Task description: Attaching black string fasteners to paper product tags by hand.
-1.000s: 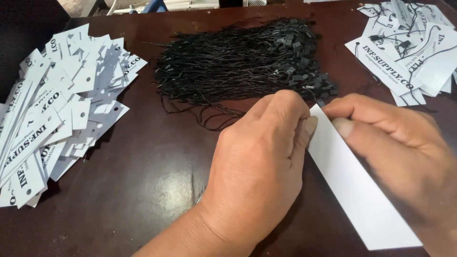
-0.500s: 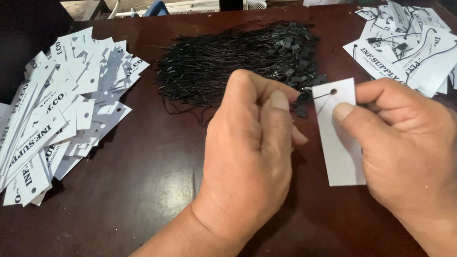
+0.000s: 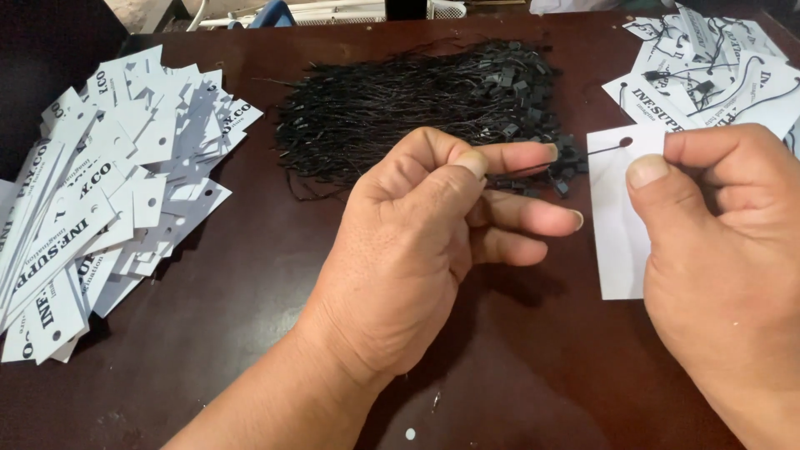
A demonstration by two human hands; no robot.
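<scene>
Dark brown table point(image 3: 250, 333) lies under my hands. My left hand point(image 3: 417, 250) pinches a black string point(image 3: 567, 162) that goes into the hole of a white tag point(image 3: 621, 242). My right hand point(image 3: 725, 250) grips that tag on the right.

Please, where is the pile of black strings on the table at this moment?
In the head view, the pile of black strings lies at the far middle of the dark table, between the loose white tags on the left and the strung tags at the right.

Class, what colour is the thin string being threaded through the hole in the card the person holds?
Black. The string shows clearly against the white card in the head view.
</scene>
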